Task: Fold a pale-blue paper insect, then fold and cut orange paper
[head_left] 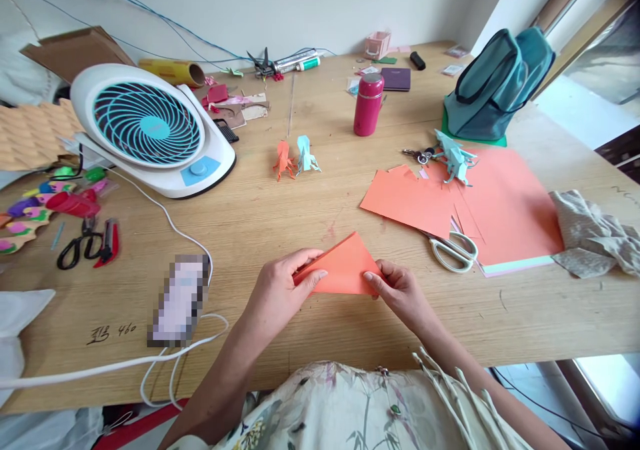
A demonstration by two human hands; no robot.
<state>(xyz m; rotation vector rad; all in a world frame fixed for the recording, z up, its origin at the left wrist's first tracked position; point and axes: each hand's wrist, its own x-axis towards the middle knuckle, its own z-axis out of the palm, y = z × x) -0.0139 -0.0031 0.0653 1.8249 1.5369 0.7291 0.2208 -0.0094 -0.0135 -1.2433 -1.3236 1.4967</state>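
A folded sheet of orange paper (345,267) is held between my hands, just above the wooden table. My left hand (295,280) grips its left corner, thumb on top and fingers behind. At the right corner, my right hand (397,287) pinches the paper between thumb and fingers. The sheet has a triangular outline with its peak pointing away from me. Farther back stand an orange origami figure (284,160) and a light blue origami figure (306,155). Another light blue origami figure (455,158) rests on the orange sheets (510,203) to the right.
White-handled scissors (455,253) lie by the orange sheets, near a grey cloth (600,233). A fan (150,127), a phone (180,300) with a white cable, black scissors (80,247) and a red utility knife (107,243) occupy the left. Behind are a pink bottle (369,105) and a teal bag (495,90).
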